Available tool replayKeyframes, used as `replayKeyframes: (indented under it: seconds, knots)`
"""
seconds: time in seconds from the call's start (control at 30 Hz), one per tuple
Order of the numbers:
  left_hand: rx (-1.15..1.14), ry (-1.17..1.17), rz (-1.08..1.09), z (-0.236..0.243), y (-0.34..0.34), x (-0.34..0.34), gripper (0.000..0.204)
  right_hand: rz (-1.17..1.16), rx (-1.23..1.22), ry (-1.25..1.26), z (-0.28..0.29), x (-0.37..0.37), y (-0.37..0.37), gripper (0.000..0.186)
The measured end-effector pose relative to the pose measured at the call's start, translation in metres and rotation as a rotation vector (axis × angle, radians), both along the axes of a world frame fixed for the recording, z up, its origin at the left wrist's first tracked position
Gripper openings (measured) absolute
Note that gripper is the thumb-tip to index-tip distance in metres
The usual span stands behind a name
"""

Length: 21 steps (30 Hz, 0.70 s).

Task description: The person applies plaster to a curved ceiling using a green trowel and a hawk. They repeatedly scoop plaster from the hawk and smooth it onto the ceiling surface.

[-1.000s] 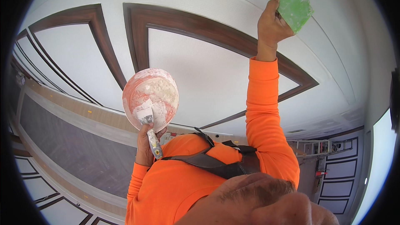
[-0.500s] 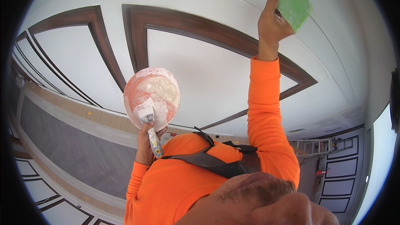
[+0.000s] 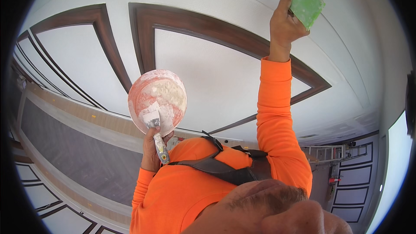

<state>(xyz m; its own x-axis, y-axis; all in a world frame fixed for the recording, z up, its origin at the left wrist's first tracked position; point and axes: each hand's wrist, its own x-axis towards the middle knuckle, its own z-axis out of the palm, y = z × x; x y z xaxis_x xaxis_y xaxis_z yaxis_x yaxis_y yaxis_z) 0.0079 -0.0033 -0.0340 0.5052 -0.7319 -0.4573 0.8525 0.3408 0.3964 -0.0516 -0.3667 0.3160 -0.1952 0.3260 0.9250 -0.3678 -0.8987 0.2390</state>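
My right hand [image 3: 285, 25] is raised high with its fingers closed on a flat green spreader [image 3: 308, 3], its face smeared with white. The spreader lies against or very near the white wall [image 3: 242, 5], above the dark wood moulding; whether its far edge touches is hard to tell. Lower and to the left, my left hand [image 3: 150, 151] grips a putty knife [image 3: 161, 148] by its handle and supports a round reddish bowl [image 3: 177, 87] from below. The knife's blade rests inside the bowl among pale filler. Some left fingers are hidden behind the knife and bowl.
Dark brown moulding [image 3: 145, 39] frames white wall panels in front of me. A ladder [image 3: 329, 153] stands off to the right, with a red object [image 3: 333, 180] near it. On the left runs a floor with a grey covering [image 3: 82, 147]. Black straps [image 3: 225, 174] cross my orange sleeved top.
My right hand and the green spreader have shifted very slightly right and down along the wall. The left hand, bowl and putty knife have barely moved.
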Motion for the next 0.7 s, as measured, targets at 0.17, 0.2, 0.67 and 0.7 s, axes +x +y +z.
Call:
replayKeyframes:
  seconds: [0.17,0.2,0.67,0.7]
  knots:
    - [-0.017,-0.008,0.023,-0.001,-0.003,-0.002,0.056,0.177,0.005,0.002,0.004,0.001,0.015,0.002]
    - [-0.017,-0.008,0.023,-0.001,-0.003,-0.002,0.056,0.158,-0.034,0.008,0.006,0.002,0.014,0.002]
    - [0.0,0.003,0.008,0.004,-0.003,-0.002,0.056,0.139,0.004,-0.007,0.009,-0.004,0.011,0.002]
    - [0.002,-0.002,0.008,0.004,-0.003,-0.002,0.056,0.14,-0.002,0.01,0.008,-0.002,0.014,0.002]
